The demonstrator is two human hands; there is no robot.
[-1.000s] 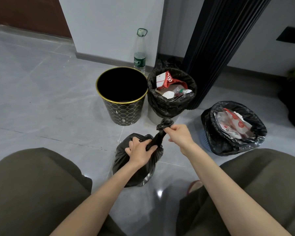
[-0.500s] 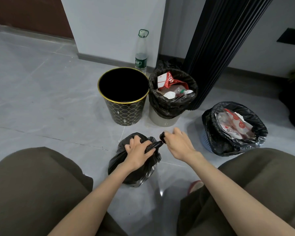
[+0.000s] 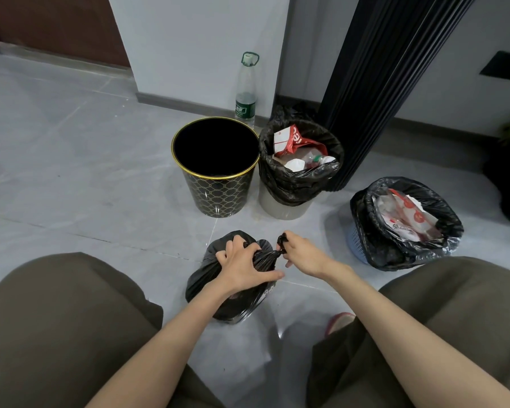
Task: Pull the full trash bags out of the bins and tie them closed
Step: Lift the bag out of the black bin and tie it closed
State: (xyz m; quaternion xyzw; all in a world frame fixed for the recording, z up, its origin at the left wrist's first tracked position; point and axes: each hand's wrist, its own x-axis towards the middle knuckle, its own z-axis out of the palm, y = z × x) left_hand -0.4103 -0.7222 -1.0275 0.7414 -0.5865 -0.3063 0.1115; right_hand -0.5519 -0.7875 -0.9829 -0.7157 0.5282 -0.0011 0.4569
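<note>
Left hand (image 3: 242, 265) clamped on the gathered neck of the black trash bag (image 3: 233, 293), fingers curled over the top, thumb stretched out to the right across the plastic. Palm down, forearm coming in from lower left.

Right hand (image 3: 302, 254) pinching the twisted tail end of the same bag; a small black knot of plastic sticks out above the fingers. Back of the hand up, forearm angled in from lower right. The two hands are just beside each other, a short twisted strand of bag stretched between them.

Bag sits on the grey tile floor (image 3: 71, 172), between the person's knees, its body under and below the left hand. It's out of any bin.

Beyond the hands: black bin with gold rim (image 3: 217, 172), no liner in it. Touching it on the right, a pale bin (image 3: 283, 209) with a black liner full of rubbish. Further right, well apart, a blue mesh bin (image 3: 358, 241), liner also full. Plastic bottle (image 3: 246, 92) standing upright against the wall behind the black bin.
</note>
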